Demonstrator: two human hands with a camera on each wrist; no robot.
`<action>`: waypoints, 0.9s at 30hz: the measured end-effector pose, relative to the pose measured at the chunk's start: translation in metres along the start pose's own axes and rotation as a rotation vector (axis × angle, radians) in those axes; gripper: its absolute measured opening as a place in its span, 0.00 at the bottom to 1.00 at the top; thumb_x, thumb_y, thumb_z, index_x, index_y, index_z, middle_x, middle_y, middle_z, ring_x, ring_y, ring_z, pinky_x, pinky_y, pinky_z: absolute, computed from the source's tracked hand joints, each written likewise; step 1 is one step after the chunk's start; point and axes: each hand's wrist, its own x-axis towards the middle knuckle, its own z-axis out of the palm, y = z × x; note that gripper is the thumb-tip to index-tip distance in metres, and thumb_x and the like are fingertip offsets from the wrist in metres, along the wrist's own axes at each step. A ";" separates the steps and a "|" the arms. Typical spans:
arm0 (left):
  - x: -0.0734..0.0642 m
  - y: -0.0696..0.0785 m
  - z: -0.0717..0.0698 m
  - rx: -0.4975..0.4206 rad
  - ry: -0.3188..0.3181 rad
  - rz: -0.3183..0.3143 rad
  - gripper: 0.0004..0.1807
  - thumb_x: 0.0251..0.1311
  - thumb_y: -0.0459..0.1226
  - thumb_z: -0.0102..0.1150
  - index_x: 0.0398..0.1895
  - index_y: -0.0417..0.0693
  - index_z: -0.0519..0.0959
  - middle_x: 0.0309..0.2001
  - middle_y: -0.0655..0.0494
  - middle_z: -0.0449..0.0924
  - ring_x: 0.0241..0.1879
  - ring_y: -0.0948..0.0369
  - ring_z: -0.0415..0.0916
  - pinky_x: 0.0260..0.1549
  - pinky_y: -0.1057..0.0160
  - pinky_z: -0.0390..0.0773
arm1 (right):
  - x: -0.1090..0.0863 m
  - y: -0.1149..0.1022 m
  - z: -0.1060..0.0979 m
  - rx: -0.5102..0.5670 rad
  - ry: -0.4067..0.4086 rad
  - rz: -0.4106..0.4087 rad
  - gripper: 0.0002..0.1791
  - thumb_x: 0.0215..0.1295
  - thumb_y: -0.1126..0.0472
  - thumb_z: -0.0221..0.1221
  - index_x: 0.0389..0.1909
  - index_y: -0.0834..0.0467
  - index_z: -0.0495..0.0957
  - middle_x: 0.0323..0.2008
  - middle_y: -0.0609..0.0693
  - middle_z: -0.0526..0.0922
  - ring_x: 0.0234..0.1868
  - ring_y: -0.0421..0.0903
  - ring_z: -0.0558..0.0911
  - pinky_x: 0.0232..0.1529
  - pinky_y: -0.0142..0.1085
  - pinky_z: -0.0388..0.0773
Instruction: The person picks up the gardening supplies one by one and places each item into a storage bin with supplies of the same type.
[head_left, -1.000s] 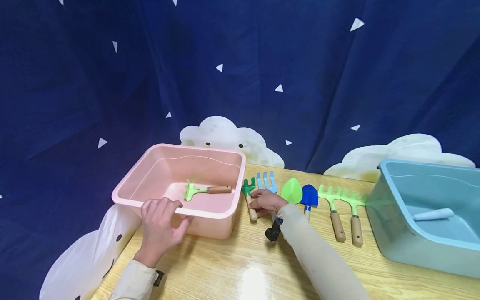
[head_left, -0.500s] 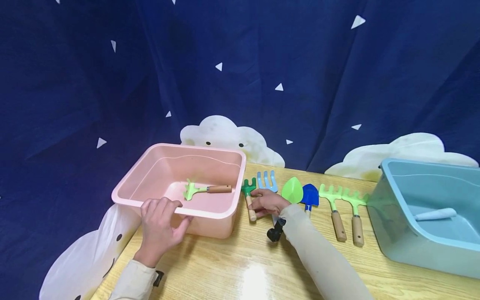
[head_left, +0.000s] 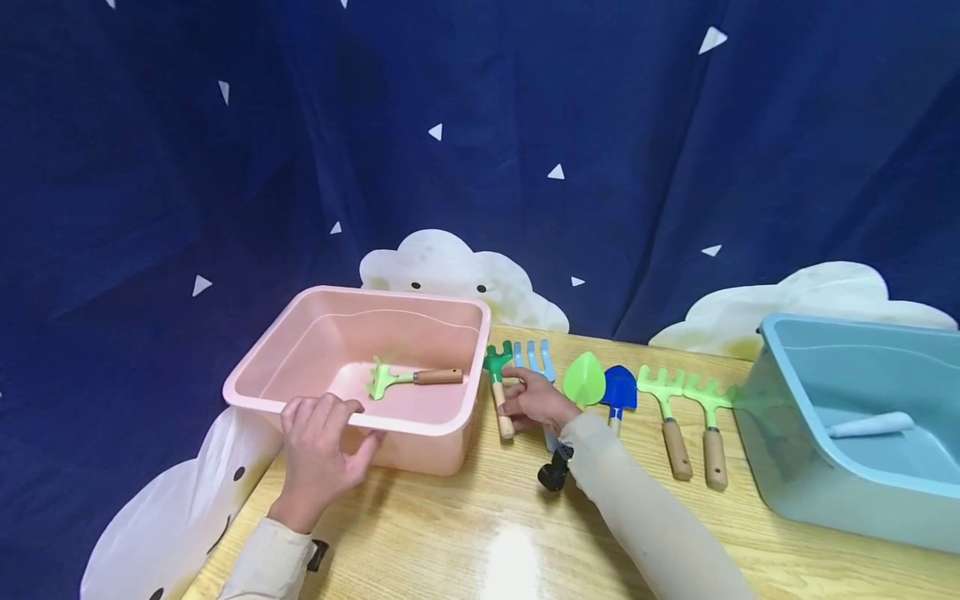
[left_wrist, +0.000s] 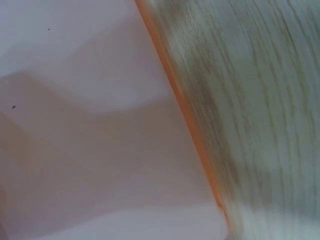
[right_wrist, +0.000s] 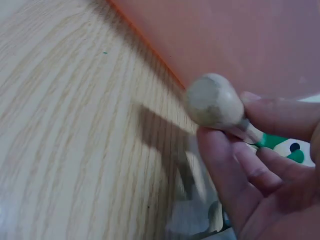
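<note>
Left hand point(head_left: 321, 446) grips pink tub point(head_left: 423, 456), one rake point(head_left: 431, 377) inside; mid-frame right hand point(head_left: 542, 400) pinches green fork point(head_left: 498, 392), five tools point(head_left: 620, 388) seemingly left.

Glare whitens the table point(head_left: 420, 542) at the head view's bottom, while both wrist views look dim, soft.

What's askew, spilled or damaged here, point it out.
Nothing looks spilled or damaged. The one mild oddity: a light green rake lies crosswise in the pink bin, whereas the row of tools on the table lies side by side, heads at the far end.
</note>
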 end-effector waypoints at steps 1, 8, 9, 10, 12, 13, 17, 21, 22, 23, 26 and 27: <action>0.000 0.000 0.000 0.000 0.002 -0.002 0.29 0.61 0.60 0.52 0.31 0.41 0.77 0.25 0.50 0.74 0.29 0.50 0.66 0.46 0.46 0.61 | -0.001 0.000 0.000 0.001 0.010 -0.016 0.42 0.59 0.75 0.61 0.74 0.56 0.58 0.53 0.63 0.80 0.31 0.43 0.85 0.30 0.37 0.83; 0.000 -0.001 0.001 0.000 0.007 -0.001 0.28 0.60 0.60 0.53 0.31 0.41 0.77 0.25 0.50 0.74 0.29 0.49 0.66 0.45 0.46 0.61 | -0.010 0.001 -0.004 0.004 0.051 -0.063 0.42 0.59 0.75 0.61 0.74 0.54 0.60 0.42 0.54 0.79 0.26 0.41 0.80 0.25 0.36 0.78; 0.000 -0.001 0.001 0.000 0.009 -0.002 0.29 0.60 0.60 0.53 0.31 0.41 0.77 0.25 0.50 0.73 0.29 0.49 0.66 0.45 0.46 0.61 | -0.012 0.002 -0.005 0.006 0.047 -0.067 0.41 0.59 0.75 0.61 0.73 0.54 0.60 0.41 0.52 0.78 0.26 0.41 0.79 0.25 0.35 0.78; 0.000 -0.001 0.001 0.001 0.011 -0.001 0.29 0.60 0.60 0.53 0.31 0.41 0.77 0.24 0.50 0.73 0.29 0.49 0.66 0.45 0.46 0.61 | -0.014 0.002 -0.005 0.012 0.045 -0.069 0.41 0.59 0.75 0.61 0.73 0.53 0.60 0.40 0.51 0.76 0.25 0.41 0.79 0.25 0.35 0.78; 0.000 -0.002 0.000 0.001 0.016 0.000 0.29 0.61 0.60 0.52 0.31 0.40 0.77 0.24 0.50 0.73 0.29 0.49 0.66 0.45 0.46 0.61 | -0.019 0.002 -0.008 0.013 0.038 -0.085 0.41 0.59 0.74 0.60 0.74 0.54 0.60 0.40 0.50 0.75 0.25 0.41 0.79 0.26 0.35 0.79; 0.001 -0.002 0.000 0.002 0.019 0.002 0.29 0.61 0.60 0.52 0.31 0.40 0.77 0.24 0.50 0.73 0.29 0.49 0.66 0.45 0.46 0.61 | -0.021 0.002 -0.009 0.011 0.034 -0.095 0.41 0.59 0.74 0.60 0.74 0.54 0.60 0.41 0.51 0.74 0.26 0.41 0.79 0.27 0.36 0.80; 0.003 -0.001 0.001 -0.002 0.028 0.009 0.29 0.61 0.60 0.52 0.30 0.40 0.77 0.24 0.50 0.73 0.28 0.49 0.66 0.44 0.46 0.61 | -0.030 0.003 -0.016 0.012 0.017 -0.140 0.41 0.60 0.73 0.60 0.74 0.56 0.59 0.48 0.59 0.76 0.28 0.42 0.80 0.29 0.36 0.80; 0.002 0.000 0.001 0.000 0.025 0.007 0.29 0.61 0.60 0.52 0.30 0.41 0.77 0.24 0.50 0.73 0.28 0.49 0.66 0.44 0.47 0.61 | -0.038 0.003 -0.020 0.025 -0.009 -0.168 0.41 0.59 0.73 0.59 0.74 0.55 0.58 0.58 0.68 0.73 0.31 0.43 0.82 0.31 0.36 0.80; 0.002 0.000 0.001 0.000 0.024 0.007 0.29 0.61 0.60 0.52 0.30 0.41 0.77 0.24 0.50 0.73 0.28 0.49 0.66 0.44 0.47 0.61 | -0.040 0.002 -0.021 0.023 -0.009 -0.169 0.42 0.58 0.73 0.58 0.74 0.55 0.58 0.59 0.69 0.73 0.32 0.43 0.82 0.31 0.36 0.81; 0.002 0.000 0.001 0.001 0.021 0.005 0.29 0.61 0.60 0.52 0.30 0.41 0.77 0.24 0.50 0.73 0.28 0.49 0.66 0.44 0.47 0.61 | -0.044 0.001 -0.022 0.018 -0.008 -0.167 0.42 0.58 0.73 0.58 0.74 0.54 0.58 0.60 0.68 0.73 0.32 0.43 0.82 0.31 0.36 0.81; 0.001 0.000 0.000 -0.002 0.020 0.001 0.29 0.61 0.60 0.52 0.30 0.40 0.77 0.24 0.50 0.73 0.29 0.49 0.65 0.44 0.46 0.61 | -0.052 -0.003 -0.026 0.004 -0.013 -0.175 0.42 0.58 0.73 0.58 0.75 0.54 0.58 0.60 0.67 0.73 0.33 0.43 0.82 0.32 0.37 0.81; 0.001 0.000 0.000 -0.004 0.020 -0.001 0.29 0.60 0.60 0.53 0.31 0.40 0.77 0.24 0.50 0.73 0.29 0.49 0.66 0.44 0.46 0.61 | -0.055 -0.004 -0.028 0.003 -0.018 -0.181 0.42 0.58 0.73 0.58 0.75 0.54 0.57 0.60 0.67 0.72 0.33 0.43 0.82 0.33 0.37 0.82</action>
